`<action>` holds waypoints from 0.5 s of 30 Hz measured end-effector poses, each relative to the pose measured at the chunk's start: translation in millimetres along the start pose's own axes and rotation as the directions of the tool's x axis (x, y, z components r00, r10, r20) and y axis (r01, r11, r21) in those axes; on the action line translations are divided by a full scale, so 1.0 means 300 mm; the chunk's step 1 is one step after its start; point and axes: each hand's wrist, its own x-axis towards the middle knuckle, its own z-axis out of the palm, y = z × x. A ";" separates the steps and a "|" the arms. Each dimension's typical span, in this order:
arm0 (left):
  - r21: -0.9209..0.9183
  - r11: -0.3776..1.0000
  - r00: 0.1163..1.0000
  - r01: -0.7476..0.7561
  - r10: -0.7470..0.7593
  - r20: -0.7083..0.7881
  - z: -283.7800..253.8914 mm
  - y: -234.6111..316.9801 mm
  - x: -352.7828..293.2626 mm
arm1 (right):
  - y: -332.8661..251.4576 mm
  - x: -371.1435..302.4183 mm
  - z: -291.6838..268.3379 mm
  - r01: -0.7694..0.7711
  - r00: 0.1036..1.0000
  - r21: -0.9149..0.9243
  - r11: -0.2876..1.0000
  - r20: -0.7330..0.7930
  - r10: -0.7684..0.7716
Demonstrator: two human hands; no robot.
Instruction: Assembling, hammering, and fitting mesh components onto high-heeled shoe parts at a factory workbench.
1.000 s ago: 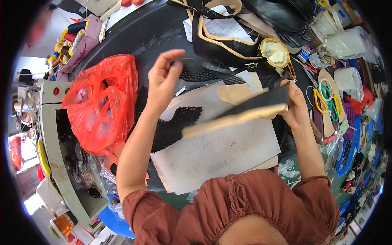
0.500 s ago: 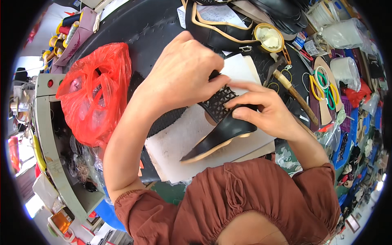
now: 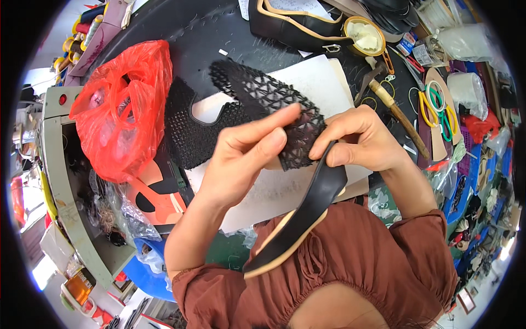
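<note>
A black openwork mesh piece (image 3: 268, 90) is raised above the white board, meeting a black leather shoe-upper piece (image 3: 307, 205) with tan edging near my right hand. My right hand (image 3: 364, 140) is closed, thumb and fingers pinching the end where leather and mesh meet. The leather's pointed end hangs down before my shirt. My left hand (image 3: 249, 151) lies against the mesh, index finger along it and thumb close by; its other fingers are partly hidden. Behind that hand, another black mesh piece (image 3: 183, 123) with a curved cut-out lies on the table.
A white board (image 3: 323, 82) lies under my hands. Left stands a red plastic bag (image 3: 123, 109), beside orange pattern pieces (image 3: 156, 192). Far right are a tub of white paste (image 3: 364, 37), a hammer (image 3: 402, 120) and scissors (image 3: 430, 109). Black shoe uppers (image 3: 296, 27) lie at the back.
My left hand has moved down and turned, uncovering the mesh. The leather piece has swung lower, toward my body, with my right hand still pinching it. The mesh now stands higher.
</note>
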 end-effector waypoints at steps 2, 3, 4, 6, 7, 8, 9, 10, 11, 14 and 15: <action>0.069 0.997 0.993 -0.043 0.051 -0.106 -0.007 -0.002 -0.011 | 0.015 0.003 0.003 0.056 0.995 -0.113 0.992 -0.078 -0.065; 0.156 0.971 0.969 -0.179 0.202 -0.143 0.005 -0.006 -0.012 | 0.026 0.002 0.004 0.093 0.981 -0.201 0.975 -0.146 -0.124; 0.154 0.950 0.933 -0.272 0.300 -0.201 0.013 -0.015 -0.017 | 0.038 -0.015 -0.006 0.062 0.976 -0.109 0.992 -0.201 -0.083; 0.169 0.919 0.860 -0.355 0.392 -0.325 0.024 -0.022 -0.021 | 0.056 -0.043 -0.005 0.120 0.945 -0.061 0.991 -0.298 -0.133; 0.207 0.924 0.855 -0.322 0.378 -0.354 0.018 -0.024 -0.026 | 0.056 -0.055 0.003 0.139 0.929 -0.053 0.989 -0.339 -0.149; 0.207 0.925 0.846 -0.318 0.376 -0.379 0.019 -0.034 -0.025 | 0.052 -0.059 0.014 0.121 0.942 0.030 0.992 -0.320 -0.105; 0.207 0.927 0.836 -0.314 0.373 -0.403 0.022 -0.044 -0.023 | 0.042 -0.057 0.028 0.101 0.953 0.113 0.988 -0.297 -0.063; 0.233 0.926 0.833 -0.297 0.371 -0.410 0.019 -0.057 -0.024 | 0.031 -0.051 0.043 0.078 0.962 0.192 0.978 -0.274 -0.023; 0.260 0.924 0.831 -0.281 0.369 -0.416 0.016 -0.070 -0.027 | 0.018 -0.046 0.057 -0.008 0.974 0.172 0.985 -0.220 0.047; 0.283 0.924 0.831 -0.256 0.360 -0.424 0.027 -0.081 -0.042 | 0.036 -0.029 0.093 -0.029 0.955 0.161 0.987 -0.285 0.075; 0.282 0.925 0.832 -0.253 0.357 -0.425 0.036 -0.080 -0.046 | 0.037 -0.025 0.099 -0.034 0.943 0.147 0.989 -0.322 0.080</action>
